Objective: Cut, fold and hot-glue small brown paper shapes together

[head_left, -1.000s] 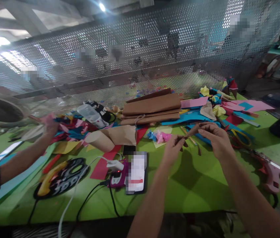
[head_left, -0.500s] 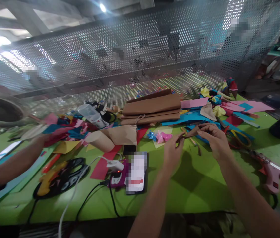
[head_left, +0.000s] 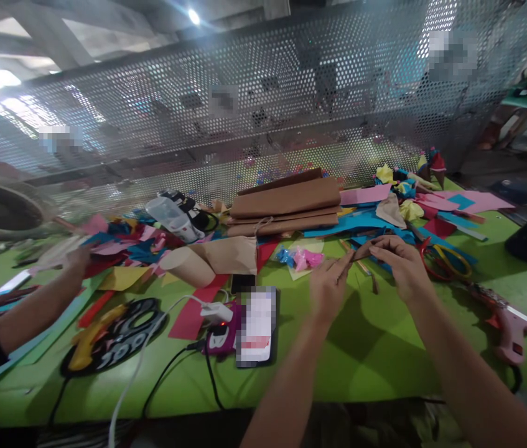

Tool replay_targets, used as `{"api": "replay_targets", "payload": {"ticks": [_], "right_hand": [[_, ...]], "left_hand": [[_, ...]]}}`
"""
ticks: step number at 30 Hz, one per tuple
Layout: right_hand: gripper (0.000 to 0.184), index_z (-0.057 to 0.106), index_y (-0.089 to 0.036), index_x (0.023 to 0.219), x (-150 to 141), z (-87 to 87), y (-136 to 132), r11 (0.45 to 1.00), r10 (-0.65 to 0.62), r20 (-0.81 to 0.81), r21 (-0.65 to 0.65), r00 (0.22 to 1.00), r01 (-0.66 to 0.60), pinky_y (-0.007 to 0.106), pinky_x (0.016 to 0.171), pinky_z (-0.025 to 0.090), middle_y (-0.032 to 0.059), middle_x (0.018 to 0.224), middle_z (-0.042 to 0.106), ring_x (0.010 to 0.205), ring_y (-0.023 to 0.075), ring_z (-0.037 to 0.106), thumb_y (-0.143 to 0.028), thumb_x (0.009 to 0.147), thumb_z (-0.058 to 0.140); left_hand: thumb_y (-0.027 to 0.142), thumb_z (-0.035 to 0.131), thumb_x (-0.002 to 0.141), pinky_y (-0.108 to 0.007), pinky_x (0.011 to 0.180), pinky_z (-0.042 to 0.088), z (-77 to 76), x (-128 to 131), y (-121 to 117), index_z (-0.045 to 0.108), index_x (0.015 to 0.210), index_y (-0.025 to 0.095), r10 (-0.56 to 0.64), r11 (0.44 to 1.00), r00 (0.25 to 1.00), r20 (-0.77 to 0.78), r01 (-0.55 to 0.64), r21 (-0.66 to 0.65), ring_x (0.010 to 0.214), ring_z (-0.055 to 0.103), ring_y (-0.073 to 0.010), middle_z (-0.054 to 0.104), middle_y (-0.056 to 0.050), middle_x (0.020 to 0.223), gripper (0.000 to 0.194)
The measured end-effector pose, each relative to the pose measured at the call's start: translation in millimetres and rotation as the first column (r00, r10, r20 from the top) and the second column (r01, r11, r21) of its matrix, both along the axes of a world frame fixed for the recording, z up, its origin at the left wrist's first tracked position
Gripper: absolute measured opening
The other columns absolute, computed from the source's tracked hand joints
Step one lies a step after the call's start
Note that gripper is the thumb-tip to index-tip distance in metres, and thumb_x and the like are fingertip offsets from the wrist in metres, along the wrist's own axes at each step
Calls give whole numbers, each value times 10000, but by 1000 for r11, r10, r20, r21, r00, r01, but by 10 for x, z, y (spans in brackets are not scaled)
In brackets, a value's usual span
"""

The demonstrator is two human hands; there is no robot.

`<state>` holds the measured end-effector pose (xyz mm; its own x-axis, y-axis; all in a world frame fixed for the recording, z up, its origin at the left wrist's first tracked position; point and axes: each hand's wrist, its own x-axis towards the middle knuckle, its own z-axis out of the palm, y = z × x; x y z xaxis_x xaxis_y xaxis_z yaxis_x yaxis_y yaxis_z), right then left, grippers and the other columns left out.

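Head view: narrow, dark brown paper piece point(head_left: 362, 251)

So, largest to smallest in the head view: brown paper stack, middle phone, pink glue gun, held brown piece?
Brown paper stack
Middle phone and pink glue gun: too alike to rank
Held brown piece, as far as visible

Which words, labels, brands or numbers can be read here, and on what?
None legible.
Phone: screen pixelated, unreadable.
Purple device: white marking, too blurred.
Black mat: white marks, can't tell if they're letters.
Clear container: red mark, too small.
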<state>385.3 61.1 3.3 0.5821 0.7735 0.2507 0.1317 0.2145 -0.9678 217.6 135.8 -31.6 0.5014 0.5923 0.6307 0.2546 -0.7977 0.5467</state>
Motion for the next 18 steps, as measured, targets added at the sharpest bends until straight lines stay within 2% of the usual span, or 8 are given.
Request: {"api": "replay_targets", "payload": {"ticks": [8, 13, 18], "right_hand": [[158, 691, -233, 675, 14, -11, 8, 1000, -26, 11, 1, 1000, 26, 383, 825, 425, 63, 947, 642, 1008, 260, 569, -342, 767, 759], [158, 680, -221, 711, -3, 33, -18, 1000, -17, -25, 19, 1000, 18, 334, 737, 396, 27, 873, 603, 836, 192, 544, -340, 771, 767], [198, 682, -215, 758, -31, 117, -49, 999, 47, -95, -11, 994, -48, 310, 651, 357, -4, 755, 562, 698, 155, 488, -388, 771, 778]], "left_hand": [[222, 514, 1024, -285, 725, 484, -2, 3, -20, 677, 1333, 217, 28, 997, 999, 25, -30, 69, 758, 571, -162, 663, -57, 839, 350], [136, 484, 1010, -291, 776, 499, 1, -1, -22, 628, 1389, 221, 12, 998, 1000, 20, -14, 65, 829, 591, -168, 660, -64, 913, 414], [163, 462, 1029, -267, 754, 494, 3, -5, -21, 621, 1391, 215, 6, 996, 999, 42, -9, 86, 810, 584, -153, 652, -52, 900, 399]]}}
